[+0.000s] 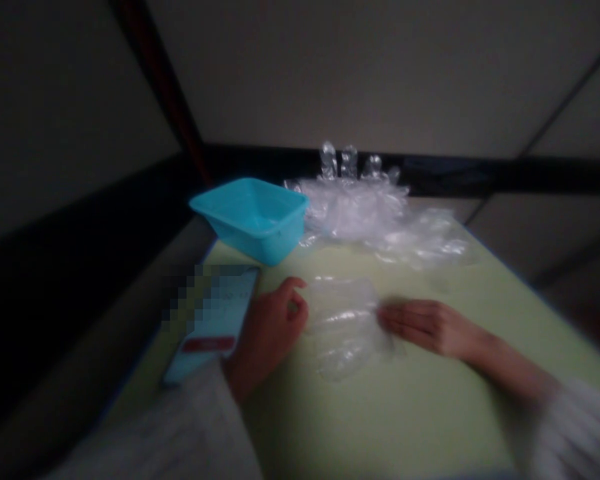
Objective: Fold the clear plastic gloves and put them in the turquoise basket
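A thin, clear plastic glove (347, 317) lies creased and flat on the pale yellow-green table (380, 420). At its right edge is my right hand (425, 325), its fingers stretched out together and their tips touching the plastic. My left hand (277, 323) is by the glove's left side, with curled fingers and a gap between thumb and forefinger; nothing shows in it. Whether it touches the plastic edge is too blurred to tell. Behind them is a heap of clear plastic gloves (357, 207), several finger shapes sticking up.
A turquoise plastic basin (280, 243) stands at the back left, beside the heap. A phone (220, 313) with a lit screen lies by my left wrist, near the table's left edge. Pale panels with dark trim (450, 175) rise behind the table.
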The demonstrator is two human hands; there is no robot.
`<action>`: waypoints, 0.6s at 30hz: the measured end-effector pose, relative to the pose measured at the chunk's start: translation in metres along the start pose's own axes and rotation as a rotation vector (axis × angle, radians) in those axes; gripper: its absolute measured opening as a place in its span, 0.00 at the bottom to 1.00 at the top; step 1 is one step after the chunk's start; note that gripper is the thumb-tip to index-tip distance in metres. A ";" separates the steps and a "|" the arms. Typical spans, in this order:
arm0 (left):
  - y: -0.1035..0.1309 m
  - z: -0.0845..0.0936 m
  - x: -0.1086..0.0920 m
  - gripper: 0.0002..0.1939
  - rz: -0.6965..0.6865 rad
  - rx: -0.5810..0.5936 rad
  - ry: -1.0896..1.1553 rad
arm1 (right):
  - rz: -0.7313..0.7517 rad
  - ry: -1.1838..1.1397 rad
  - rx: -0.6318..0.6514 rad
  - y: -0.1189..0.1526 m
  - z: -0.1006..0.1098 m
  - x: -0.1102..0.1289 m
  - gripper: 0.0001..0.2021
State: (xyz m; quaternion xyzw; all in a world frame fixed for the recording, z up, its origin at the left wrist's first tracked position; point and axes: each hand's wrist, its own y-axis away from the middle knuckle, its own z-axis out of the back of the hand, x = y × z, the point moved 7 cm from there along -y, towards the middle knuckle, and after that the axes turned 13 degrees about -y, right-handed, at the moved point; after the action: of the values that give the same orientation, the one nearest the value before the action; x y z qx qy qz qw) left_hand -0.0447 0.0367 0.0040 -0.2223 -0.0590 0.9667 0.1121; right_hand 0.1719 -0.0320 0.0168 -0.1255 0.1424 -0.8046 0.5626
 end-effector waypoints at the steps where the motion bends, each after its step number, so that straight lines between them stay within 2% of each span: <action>1: 0.000 0.000 0.000 0.14 0.002 0.002 -0.002 | -0.011 -0.014 -0.006 0.000 -0.001 -0.002 0.16; 13: -0.002 0.001 -0.002 0.14 0.026 0.029 -0.005 | -0.043 -0.161 -0.091 0.001 -0.001 -0.014 0.14; 18: -0.001 0.002 -0.002 0.16 0.023 0.036 0.005 | -0.105 -0.239 -0.114 -0.001 0.000 -0.020 0.15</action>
State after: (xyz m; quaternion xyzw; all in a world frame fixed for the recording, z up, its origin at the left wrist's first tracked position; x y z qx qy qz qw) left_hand -0.0440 0.0372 0.0071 -0.2233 -0.0385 0.9683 0.1049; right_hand 0.1780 -0.0133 0.0163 -0.2594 0.1128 -0.8029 0.5247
